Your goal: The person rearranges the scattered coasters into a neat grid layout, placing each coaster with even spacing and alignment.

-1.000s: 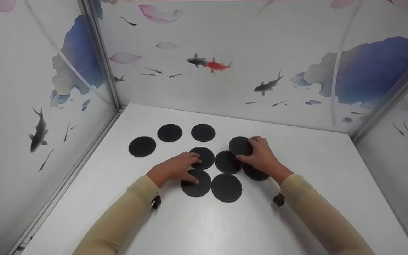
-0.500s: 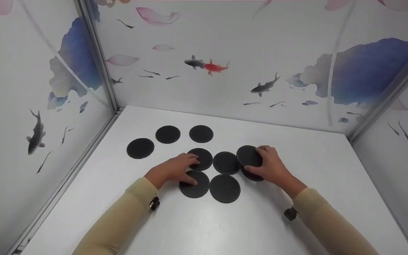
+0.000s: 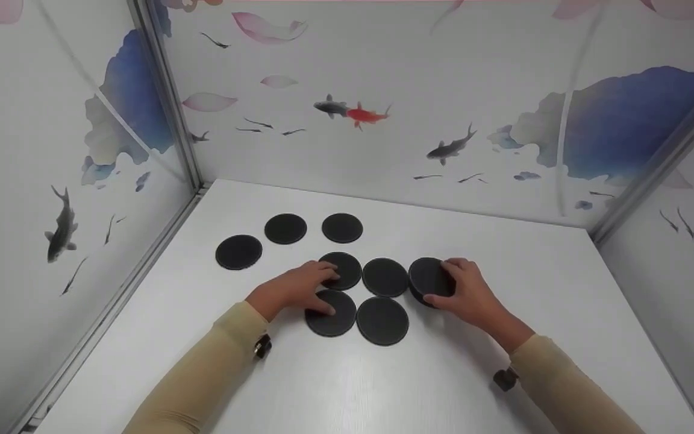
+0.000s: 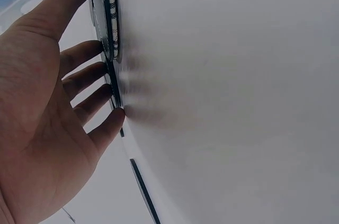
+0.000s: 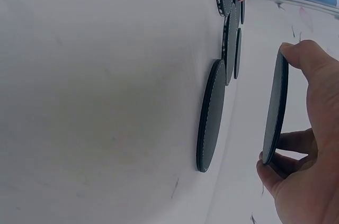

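My right hand (image 3: 467,292) pinches a round black coaster (image 5: 275,107) by its edges, thumb on one side and fingers on the other. It hangs a little above another black coaster (image 5: 211,118), which is mostly hidden beneath it in the head view. My left hand (image 3: 299,286) touches two coasters with fairly straight fingers. Its thumb lies on the near coaster (image 3: 330,322), and its fingertips rest on the one behind (image 3: 347,271). Between the hands lie two more coasters, a back one (image 3: 385,278) and a front one (image 3: 382,321).
Farther back on the white table (image 3: 503,253) lie three separate coasters: a left one (image 3: 238,252), a middle one (image 3: 285,229) and a right one (image 3: 342,228). Printed white panels (image 3: 371,163) enclose the table at the back and sides.
My right hand has carried its coaster right and toward me, from behind the group to above the rightmost coaster. The left hand stays on its two coasters.
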`<state>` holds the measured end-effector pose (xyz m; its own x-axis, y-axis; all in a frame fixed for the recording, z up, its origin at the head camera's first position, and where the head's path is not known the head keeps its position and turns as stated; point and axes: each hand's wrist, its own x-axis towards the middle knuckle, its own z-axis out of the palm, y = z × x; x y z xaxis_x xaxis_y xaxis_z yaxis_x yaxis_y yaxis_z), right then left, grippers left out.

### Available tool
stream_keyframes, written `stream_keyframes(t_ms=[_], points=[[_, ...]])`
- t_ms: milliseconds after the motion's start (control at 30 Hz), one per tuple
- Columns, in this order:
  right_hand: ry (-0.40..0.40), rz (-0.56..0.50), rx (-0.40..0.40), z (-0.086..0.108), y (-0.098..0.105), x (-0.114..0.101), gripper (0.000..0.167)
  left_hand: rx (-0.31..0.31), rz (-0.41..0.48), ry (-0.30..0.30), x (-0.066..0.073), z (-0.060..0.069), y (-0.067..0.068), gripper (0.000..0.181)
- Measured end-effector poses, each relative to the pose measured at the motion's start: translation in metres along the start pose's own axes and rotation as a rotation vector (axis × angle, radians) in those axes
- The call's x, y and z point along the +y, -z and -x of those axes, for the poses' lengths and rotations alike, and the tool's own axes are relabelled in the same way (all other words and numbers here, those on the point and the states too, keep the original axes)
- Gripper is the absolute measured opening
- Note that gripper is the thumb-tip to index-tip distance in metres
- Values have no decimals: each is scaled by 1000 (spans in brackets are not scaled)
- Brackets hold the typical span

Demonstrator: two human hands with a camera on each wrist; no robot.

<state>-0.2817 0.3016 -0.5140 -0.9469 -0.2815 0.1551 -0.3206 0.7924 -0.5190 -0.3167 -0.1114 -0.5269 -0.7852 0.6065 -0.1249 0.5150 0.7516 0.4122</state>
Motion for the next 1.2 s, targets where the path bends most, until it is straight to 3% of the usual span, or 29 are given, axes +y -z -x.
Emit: stream_keyframes(t_ms=[700, 933, 1200], points=[[1, 11, -83, 37, -10, 2, 91, 8, -10, -7, -2, 0, -2, 81], [15, 26, -122, 47, -17, 2, 94, -15, 1, 3, 0, 2, -2, 82], [34, 44, -118, 53, -15, 2, 96, 2, -7, -13, -1, 0, 0, 81]])
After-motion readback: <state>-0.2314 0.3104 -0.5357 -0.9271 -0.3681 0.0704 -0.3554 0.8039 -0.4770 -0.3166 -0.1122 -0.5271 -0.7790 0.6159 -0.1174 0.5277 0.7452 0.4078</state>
